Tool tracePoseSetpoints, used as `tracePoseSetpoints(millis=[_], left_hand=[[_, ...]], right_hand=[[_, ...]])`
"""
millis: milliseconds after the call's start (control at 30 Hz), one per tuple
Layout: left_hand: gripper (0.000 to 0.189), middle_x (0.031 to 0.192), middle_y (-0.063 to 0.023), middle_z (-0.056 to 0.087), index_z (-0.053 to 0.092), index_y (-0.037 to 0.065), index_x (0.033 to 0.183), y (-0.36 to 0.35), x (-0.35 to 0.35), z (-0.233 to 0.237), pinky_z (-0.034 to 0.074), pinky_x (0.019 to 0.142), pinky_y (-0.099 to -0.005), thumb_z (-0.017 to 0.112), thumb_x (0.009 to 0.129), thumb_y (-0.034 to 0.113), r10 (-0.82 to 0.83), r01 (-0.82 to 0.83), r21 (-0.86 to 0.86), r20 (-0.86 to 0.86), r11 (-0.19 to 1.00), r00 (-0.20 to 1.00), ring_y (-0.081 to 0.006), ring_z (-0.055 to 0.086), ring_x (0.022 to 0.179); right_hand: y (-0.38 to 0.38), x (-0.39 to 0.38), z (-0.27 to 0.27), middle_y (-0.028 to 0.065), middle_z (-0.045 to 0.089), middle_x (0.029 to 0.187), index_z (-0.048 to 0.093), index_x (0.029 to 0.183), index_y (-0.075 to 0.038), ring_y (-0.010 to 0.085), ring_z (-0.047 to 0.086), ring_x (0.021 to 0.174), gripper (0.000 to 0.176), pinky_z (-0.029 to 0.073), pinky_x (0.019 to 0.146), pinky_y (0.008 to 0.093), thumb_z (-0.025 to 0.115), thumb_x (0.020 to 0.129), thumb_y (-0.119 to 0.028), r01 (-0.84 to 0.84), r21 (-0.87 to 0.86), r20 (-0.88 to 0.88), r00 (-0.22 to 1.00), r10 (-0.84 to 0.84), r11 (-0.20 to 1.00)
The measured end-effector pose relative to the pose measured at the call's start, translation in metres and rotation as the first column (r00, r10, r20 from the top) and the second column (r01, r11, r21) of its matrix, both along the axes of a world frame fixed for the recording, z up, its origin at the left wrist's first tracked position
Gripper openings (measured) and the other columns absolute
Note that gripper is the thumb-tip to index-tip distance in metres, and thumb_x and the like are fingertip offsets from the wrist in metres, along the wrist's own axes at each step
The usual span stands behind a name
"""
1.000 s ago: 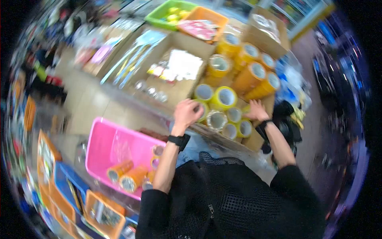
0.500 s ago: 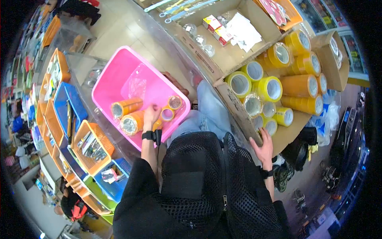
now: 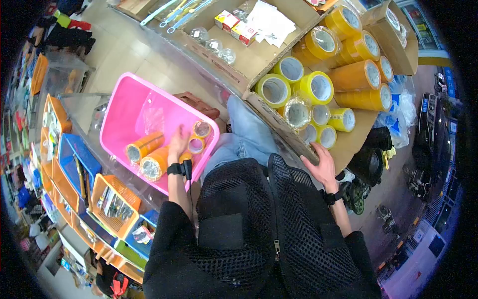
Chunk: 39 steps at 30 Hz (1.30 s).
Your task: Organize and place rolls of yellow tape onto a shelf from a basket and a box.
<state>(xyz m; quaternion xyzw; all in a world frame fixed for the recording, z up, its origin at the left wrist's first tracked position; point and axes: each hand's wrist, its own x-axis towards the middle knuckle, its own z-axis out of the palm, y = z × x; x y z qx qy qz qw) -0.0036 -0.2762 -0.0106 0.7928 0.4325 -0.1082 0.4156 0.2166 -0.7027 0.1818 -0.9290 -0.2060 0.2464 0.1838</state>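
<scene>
Left hand [image 3: 178, 143] beside tape stack [image 3: 147, 144], lying flat, end lower-left.

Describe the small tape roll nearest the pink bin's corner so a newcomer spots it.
Find the pink bin at the person's left; the left hand is inside, beside two long orange stacks. Two small rolls lie flat by the fingers; the wanted roll is the farther one, closest to the rim.

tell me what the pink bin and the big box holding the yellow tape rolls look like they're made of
Pink bin: looks like moulded plastic, smooth with a slight sheen. The signs are its even bright colour and rounded rim.
Box: probably corrugated cardboard, matte brown. The signs are its creased, folded flaps and raw tan edges.
</scene>
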Motion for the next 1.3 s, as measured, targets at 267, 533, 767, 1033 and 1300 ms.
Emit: tracePoseSetpoints(millis=[267, 533, 767, 1033, 1300], left_hand=[[0.071, 0.133, -0.0246, 0.046, 0.045, 0.002, 0.132, 0.036, -0.010, 0.132, 0.037, 0.101, -0.0461, 0.064, 0.077, 0.043, 0.193, 0.077, 0.641, -0.341, 0.763, 0.920, -0.0380, 0.045, 0.123], [0.105, 0.138, -0.0199, 0.042, 0.024, 0.009, 0.145, 0.053, -0.086, 0.103, 0.032, 0.100, -0.0596, 0.074, 0.066, 0.056, 0.398, -0.149, 0.405, -0.646, 0.902, 0.652, -0.0382, 0.036, 0.129], [0.106, 0.145, -0.0236, 0.030, 0.015, 0.009, 0.148, 0.026, -0.160, 0.057, 0.028, 0.106, -0.0553, 0.070, 0.070, 0.056, 0.426, -0.210, 0.438, -0.482, 0.874, 0.766, -0.0414, 0.029, 0.133], [0.092, 0.146, -0.0380, -0.001, -0.006, 0.004, 0.147, 0.017, -0.180, -0.007, 0.014, 0.112, -0.0530, 0.043, 0.087, 0.054, 0.372, -0.271, 0.339, -0.281, 0.901, 0.884, -0.0538, 0.007, 0.136], [0.094, 0.146, -0.0388, -0.003, -0.010, 0.002, 0.146, 0.016, -0.171, -0.010, 0.006, 0.110, -0.0578, 0.039, 0.087, 0.058, 0.440, -0.343, 0.344, -0.260, 0.874, 0.860, -0.0518, -0.004, 0.137]], right_hand=[[0.052, 0.022, 0.094, 0.0251, 0.041, 0.138, 0.045, 0.132, -0.002, 0.0389, 0.045, 0.124, 0.064, 0.036, 0.103, 0.0466, 0.064, 0.079, -0.032, -0.271, 0.438, 0.410, 0.909, 0.078, 0.857], [0.190, -0.019, 0.096, 0.0167, 0.051, 0.128, 0.060, 0.115, -0.016, 0.0318, 0.051, 0.119, 0.041, 0.041, 0.099, 0.0456, 0.064, 0.075, -0.026, -0.784, 0.581, 0.614, 0.599, 0.515, 0.219], [0.118, 0.071, 0.037, 0.0171, 0.057, 0.116, 0.059, 0.112, -0.006, 0.0355, 0.055, 0.106, 0.033, 0.047, 0.089, 0.0429, 0.060, 0.083, -0.021, -0.464, 0.164, 0.499, 0.800, 0.333, 0.871], [0.130, 0.013, 0.016, 0.0103, 0.068, 0.090, 0.063, 0.103, -0.001, 0.0158, 0.064, 0.083, 0.031, 0.050, 0.074, 0.0307, 0.062, 0.088, -0.029, -0.138, 0.450, -0.499, 0.780, 0.377, 0.882], [0.193, 0.001, -0.101, 0.0170, 0.055, 0.123, 0.061, 0.110, -0.003, 0.0342, 0.054, 0.113, 0.026, 0.042, 0.099, 0.0400, 0.058, 0.086, -0.014, -0.774, 0.379, 0.534, 0.630, 0.563, 0.507]])
